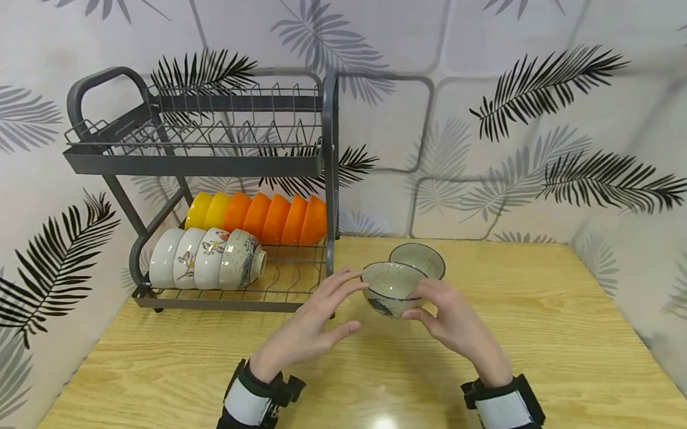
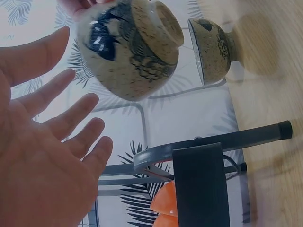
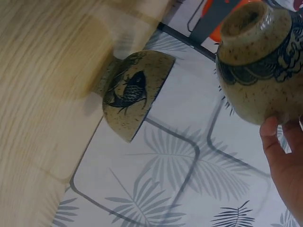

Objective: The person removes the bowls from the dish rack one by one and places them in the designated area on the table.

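My right hand point(image 1: 454, 320) pinches a speckled grey-beige bowl point(image 1: 388, 285) by its right side, holding it upright above the table. Dark blue painting and a foot ring show on this bowl point(image 2: 137, 52) in the left wrist view. My left hand point(image 1: 312, 324) is beside the bowl's left side, its fingers extended and spread. In the left wrist view a gap shows between that hand point(image 2: 52, 127) and the bowl. A second matching bowl point(image 1: 424, 258) stands upright on the table behind the held one; a painted fish marks its side point(image 3: 135, 92) in the right wrist view.
A dark two-tier dish rack point(image 1: 197, 165) stands on the left of the wooden table point(image 1: 543, 348). Its lower tier holds yellow bowls point(image 1: 207, 211), several orange bowls point(image 1: 275, 218), white bowls point(image 1: 174, 259) and one speckled bowl point(image 1: 241, 260), all on their sides. A leaf-patterned wall point(image 1: 509, 182) rises behind.
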